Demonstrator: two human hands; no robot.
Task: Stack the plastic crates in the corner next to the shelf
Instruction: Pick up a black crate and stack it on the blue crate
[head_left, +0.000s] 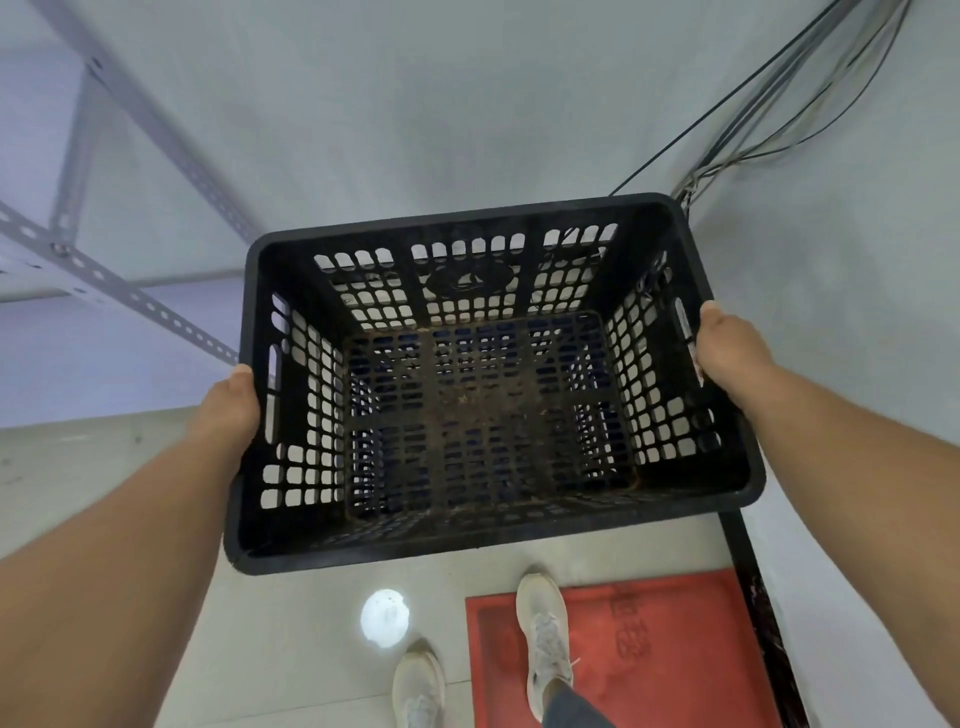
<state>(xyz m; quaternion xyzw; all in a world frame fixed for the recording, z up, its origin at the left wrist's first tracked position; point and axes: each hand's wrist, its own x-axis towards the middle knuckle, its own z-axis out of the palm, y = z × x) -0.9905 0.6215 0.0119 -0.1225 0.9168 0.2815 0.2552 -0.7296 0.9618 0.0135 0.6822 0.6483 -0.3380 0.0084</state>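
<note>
The black plastic crate (488, 384) hangs in the air in front of me, held between both my hands above the floor (291, 597), near the wall corner. My left hand (228, 405) grips its left rim, my right hand (727, 348) the right rim. Its perforated bottom looks dirty. The metal shelf (104, 291) stands to my left; a red mat (649, 649) lies under my right shoe (543, 634).

One black plastic crate (488, 384), gripped by two hands, the left hand (228, 405) and the right hand (727, 348). Two pale shoes (543, 634) on the floor, one red mat (654, 654), one metal shelf frame (78, 260).
</note>
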